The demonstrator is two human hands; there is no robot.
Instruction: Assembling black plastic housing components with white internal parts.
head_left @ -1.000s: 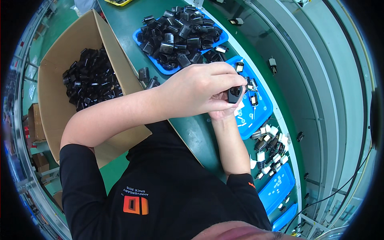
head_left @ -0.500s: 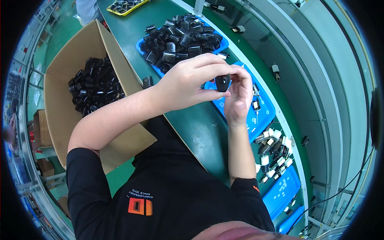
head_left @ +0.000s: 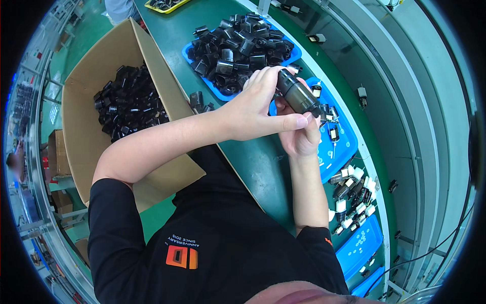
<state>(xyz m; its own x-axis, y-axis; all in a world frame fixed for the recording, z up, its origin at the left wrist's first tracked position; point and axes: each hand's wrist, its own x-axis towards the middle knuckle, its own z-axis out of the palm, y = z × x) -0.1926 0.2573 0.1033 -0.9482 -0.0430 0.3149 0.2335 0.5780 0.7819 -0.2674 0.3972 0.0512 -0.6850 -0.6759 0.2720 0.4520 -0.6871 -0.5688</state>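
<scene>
Above the surface (head_left: 255, 159), both hands (head_left: 254, 107) (head_left: 299, 141) clasped one dark cylinder (head_left: 297, 95), seemingly assembled. Many black pieces (head_left: 230, 55) remained loose in the blue tray (head_left: 297, 52).

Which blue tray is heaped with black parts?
The blue tray nearest the cardboard box, up-left of the held black cylinder in the picture. Black parts pile high in it; the others show no such heap.

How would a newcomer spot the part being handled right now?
From the large cardboard box, go right to the green table. Above it, the left hand and right hand meet around a dark cylinder. Unlike the dark parts heaped in the upper blue tray, it's held up between the hands.
</scene>
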